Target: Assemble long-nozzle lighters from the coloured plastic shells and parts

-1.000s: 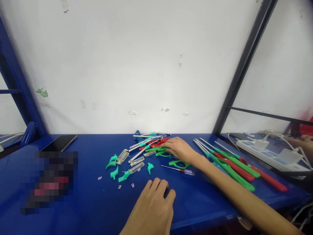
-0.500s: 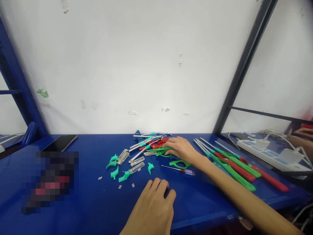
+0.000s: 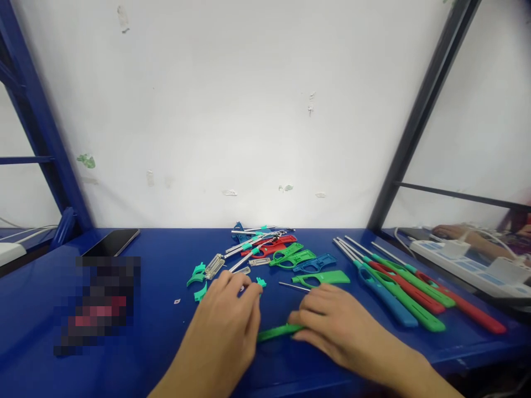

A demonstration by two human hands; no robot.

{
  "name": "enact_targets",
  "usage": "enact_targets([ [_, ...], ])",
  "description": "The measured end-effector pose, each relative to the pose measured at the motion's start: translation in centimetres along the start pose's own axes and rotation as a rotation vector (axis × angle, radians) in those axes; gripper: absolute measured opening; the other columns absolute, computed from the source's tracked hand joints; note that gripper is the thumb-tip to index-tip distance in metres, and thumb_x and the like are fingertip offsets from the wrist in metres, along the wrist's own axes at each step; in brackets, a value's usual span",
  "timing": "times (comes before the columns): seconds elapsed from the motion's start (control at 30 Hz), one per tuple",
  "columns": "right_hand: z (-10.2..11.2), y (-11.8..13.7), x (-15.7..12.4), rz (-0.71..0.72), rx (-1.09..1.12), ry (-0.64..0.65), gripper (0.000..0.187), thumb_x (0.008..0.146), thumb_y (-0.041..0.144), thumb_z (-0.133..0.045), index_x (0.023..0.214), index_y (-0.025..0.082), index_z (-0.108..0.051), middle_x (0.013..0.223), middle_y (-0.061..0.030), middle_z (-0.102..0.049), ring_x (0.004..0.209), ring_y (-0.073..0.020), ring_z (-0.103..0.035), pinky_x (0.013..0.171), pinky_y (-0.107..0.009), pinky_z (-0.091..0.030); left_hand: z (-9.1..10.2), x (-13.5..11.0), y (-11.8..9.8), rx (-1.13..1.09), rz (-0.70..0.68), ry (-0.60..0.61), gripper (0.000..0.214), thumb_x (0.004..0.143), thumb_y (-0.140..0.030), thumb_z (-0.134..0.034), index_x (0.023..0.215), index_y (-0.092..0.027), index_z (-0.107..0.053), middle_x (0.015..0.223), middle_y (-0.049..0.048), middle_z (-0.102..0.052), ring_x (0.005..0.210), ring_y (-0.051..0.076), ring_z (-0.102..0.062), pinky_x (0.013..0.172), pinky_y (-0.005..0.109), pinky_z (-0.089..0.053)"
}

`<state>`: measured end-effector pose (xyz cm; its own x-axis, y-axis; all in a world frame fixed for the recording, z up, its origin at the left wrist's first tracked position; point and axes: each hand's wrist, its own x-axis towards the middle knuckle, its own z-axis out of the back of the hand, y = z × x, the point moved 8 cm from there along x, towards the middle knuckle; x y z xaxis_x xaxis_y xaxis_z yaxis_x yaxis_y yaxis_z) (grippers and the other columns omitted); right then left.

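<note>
My right hand (image 3: 336, 326) lies low on the blue table (image 3: 157, 287), fingers closed on a green plastic handle shell (image 3: 277, 332) that sticks out to the left. My left hand (image 3: 226, 326) is just left of it, fingers curled down over small clear and teal parts (image 3: 215, 265); I cannot make out whether it holds one. Behind both hands lies a pile of green, red and blue handle shells (image 3: 290, 255) and metal rods (image 3: 253, 235). A thin screwdriver (image 3: 292, 286) lies between the pile and my right hand.
Several finished long lighters (image 3: 398, 282) in green, red and blue lie in a row at the right. A dark phone (image 3: 111, 242) rests at the back left. A white power strip (image 3: 468, 262) and another person's forearm (image 3: 468, 237) are beyond the black frame post at the right.
My right hand has drawn back from the pile toward me with a green shell in it. My left hand has moved forward and left onto the small parts. The camera has shifted slightly.
</note>
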<state>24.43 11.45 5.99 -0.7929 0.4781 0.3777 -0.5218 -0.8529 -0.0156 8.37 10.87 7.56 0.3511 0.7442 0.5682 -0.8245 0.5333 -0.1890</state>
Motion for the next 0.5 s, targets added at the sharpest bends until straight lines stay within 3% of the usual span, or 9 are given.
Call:
enact_targets([
  [0.1,-0.3,1.5,0.0,0.014,0.076,0.094,0.028,0.109,0.048,-0.057,0.119,0.027,-0.072,0.093,-0.0013,-0.073,0.085,-0.0205,-0.066,0.083,-0.035,-0.042,1.0,0.4,1.8,0.014,0.028,0.042,0.033,0.105,-0.012,-0.037,0.094,-0.021,-0.067,0.096,0.0071,-0.069,0.093,0.028,-0.061,0.088,0.05,-0.053],
  [0.2,1.3,1.2,1.5,0.029,0.063,0.094,0.032,0.112,0.047,-0.05,0.127,0.026,-0.07,0.095,-0.0026,-0.074,0.086,-0.021,-0.066,0.083,-0.035,-0.043,1.9,0.4,3.4,0.032,0.074,0.055,0.035,0.105,-0.016,-0.036,0.093,-0.022,-0.068,0.097,0.0073,-0.07,0.092,0.029,-0.062,0.085,0.049,-0.053],
  [0.33,1.9,-1.9,5.2,0.028,-0.119,0.127,0.03,0.115,0.03,-0.044,0.123,0.024,-0.073,0.099,-0.0051,-0.075,0.092,-0.0225,-0.068,0.084,-0.037,-0.047,3.1,0.2,4.9,0.054,0.159,0.077,0.036,0.106,-0.026,-0.035,0.1,-0.024,-0.071,0.1,0.0069,-0.07,0.094,0.029,-0.064,0.082,0.047,-0.052],
  [0.4,0.9,-4.1,7.7,0.03,-0.154,0.144,0.026,0.112,0.025,-0.051,0.126,0.022,-0.072,0.111,-0.0088,-0.075,0.1,-0.025,-0.069,0.087,-0.039,-0.05,3.4,0.0,5.7,0.076,0.208,0.099,0.038,0.106,-0.031,-0.035,0.106,-0.025,-0.072,0.102,0.0063,-0.071,0.096,0.029,-0.065,0.082,0.046,-0.051],
  [0.5,-1.5,-7.5,11.3,0.031,-0.186,0.176,0.023,0.111,0.026,-0.053,0.12,0.017,-0.073,0.112,-0.0109,-0.074,0.101,-0.0247,-0.07,0.091,-0.042,-0.055,3.5,-0.1,6.3,0.114,0.238,0.112,0.04,0.108,-0.034,-0.033,0.108,-0.025,-0.072,0.104,0.006,-0.071,0.096,0.027,-0.066,0.083,0.043,-0.049],
])
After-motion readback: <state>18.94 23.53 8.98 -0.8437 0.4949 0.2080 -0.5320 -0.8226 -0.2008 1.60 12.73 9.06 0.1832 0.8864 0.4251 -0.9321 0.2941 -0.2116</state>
